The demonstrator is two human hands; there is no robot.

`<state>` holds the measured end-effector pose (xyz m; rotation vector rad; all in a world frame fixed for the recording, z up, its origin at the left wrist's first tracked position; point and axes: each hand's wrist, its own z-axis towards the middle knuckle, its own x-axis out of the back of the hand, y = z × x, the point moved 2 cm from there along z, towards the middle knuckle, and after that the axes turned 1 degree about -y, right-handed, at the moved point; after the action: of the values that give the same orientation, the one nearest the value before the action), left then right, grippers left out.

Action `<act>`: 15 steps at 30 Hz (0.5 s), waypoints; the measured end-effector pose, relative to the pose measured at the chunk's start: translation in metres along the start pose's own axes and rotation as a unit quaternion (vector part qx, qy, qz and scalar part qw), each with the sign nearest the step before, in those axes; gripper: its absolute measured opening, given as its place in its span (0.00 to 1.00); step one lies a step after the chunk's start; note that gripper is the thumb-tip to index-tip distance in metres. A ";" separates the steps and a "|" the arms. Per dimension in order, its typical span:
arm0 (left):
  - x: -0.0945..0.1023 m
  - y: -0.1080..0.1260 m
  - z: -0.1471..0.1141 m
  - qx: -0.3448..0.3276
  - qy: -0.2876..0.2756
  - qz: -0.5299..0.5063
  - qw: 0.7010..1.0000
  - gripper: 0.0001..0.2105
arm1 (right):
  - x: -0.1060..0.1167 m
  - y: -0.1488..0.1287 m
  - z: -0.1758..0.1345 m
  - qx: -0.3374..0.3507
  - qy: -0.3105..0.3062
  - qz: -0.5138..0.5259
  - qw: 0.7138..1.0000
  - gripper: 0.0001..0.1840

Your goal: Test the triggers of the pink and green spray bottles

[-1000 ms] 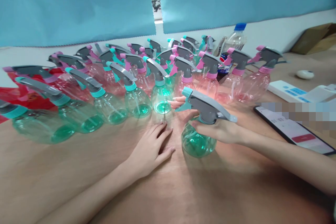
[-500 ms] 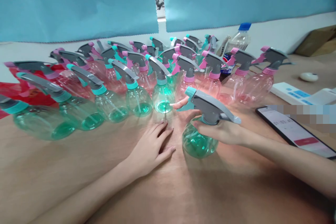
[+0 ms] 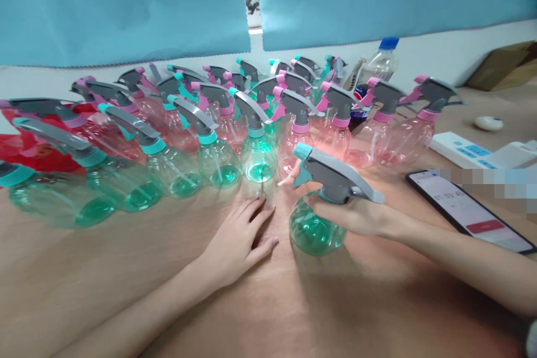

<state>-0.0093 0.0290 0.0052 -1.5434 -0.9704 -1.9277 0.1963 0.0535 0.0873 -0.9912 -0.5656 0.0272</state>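
My right hand [image 3: 356, 213] is wrapped round the neck of a green spray bottle [image 3: 314, 229] with a grey and turquoise trigger head. A finger reaches forward by its trigger, and the bottle stands upright or nearly so; I cannot tell whether its base touches the table. Left of it, my left hand [image 3: 241, 240] lies flat on the wooden table [image 3: 235, 319], fingers spread, holding nothing. Just beyond my left fingertips is another green spray bottle [image 3: 259, 159], part of a front row of several green ones. Behind and to the right stand several pink spray bottles [image 3: 340, 140].
To the right lie a phone [image 3: 470, 212] with a timer on its screen, a white device with blue marks [image 3: 457, 148] and a white oval object [image 3: 489, 123]. A blue-capped drink bottle [image 3: 380, 64] stands at the back. A red plastic bag [image 3: 37, 151] lies at left.
My right forefinger has drawn in toward the trigger of the green spray bottle. The view has shifted slightly; my left hand stays flat in place.
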 end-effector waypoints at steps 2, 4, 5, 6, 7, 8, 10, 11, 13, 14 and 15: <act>0.000 0.000 0.000 0.001 -0.001 -0.001 1.000 0.24 | 0.000 -0.002 0.000 -0.002 0.006 0.002 1.000 0.18; 0.000 0.000 0.000 0.000 -0.001 -0.002 1.000 0.24 | 0.001 -0.002 0.000 0.000 0.011 0.018 1.000 0.15; 0.000 0.000 0.000 0.000 -0.001 -0.002 1.000 0.24 | 0.001 -0.002 0.000 0.002 0.012 0.026 1.000 0.14; 0.000 0.000 0.000 0.000 -0.002 -0.003 1.000 0.24 | 0.000 -0.001 0.000 0.004 0.013 0.036 0.999 0.13; 0.000 0.000 -0.001 0.001 -0.001 -0.004 1.000 0.24 | 0.000 0.000 0.000 0.006 0.014 0.046 0.999 0.13; 0.000 0.000 -0.001 0.001 0.000 -0.004 1.000 0.24 | 0.000 0.001 0.000 0.007 0.013 0.055 0.998 0.13; 0.000 0.000 -0.001 0.003 0.001 -0.006 1.000 0.24 | -0.001 0.004 0.000 0.011 0.012 0.068 0.998 0.13; -0.001 0.000 -0.001 0.003 0.002 -0.007 1.000 0.24 | -0.001 0.005 0.000 0.011 0.012 0.071 0.997 0.13; -0.001 0.000 -0.001 0.003 0.003 -0.008 1.000 0.24 | -0.001 0.006 0.000 0.012 0.014 0.072 0.997 0.13; -0.001 0.000 -0.001 0.003 0.003 -0.008 1.000 0.24 | -0.001 0.006 0.000 0.010 0.011 0.075 0.997 0.13; -0.001 0.000 -0.001 0.004 0.002 -0.008 1.000 0.23 | -0.001 0.006 0.000 0.007 0.004 0.078 0.997 0.14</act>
<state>-0.0100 0.0282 0.0040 -1.5316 -0.9900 -1.9350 0.1968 0.0570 0.0825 -1.0202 -0.4795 0.1666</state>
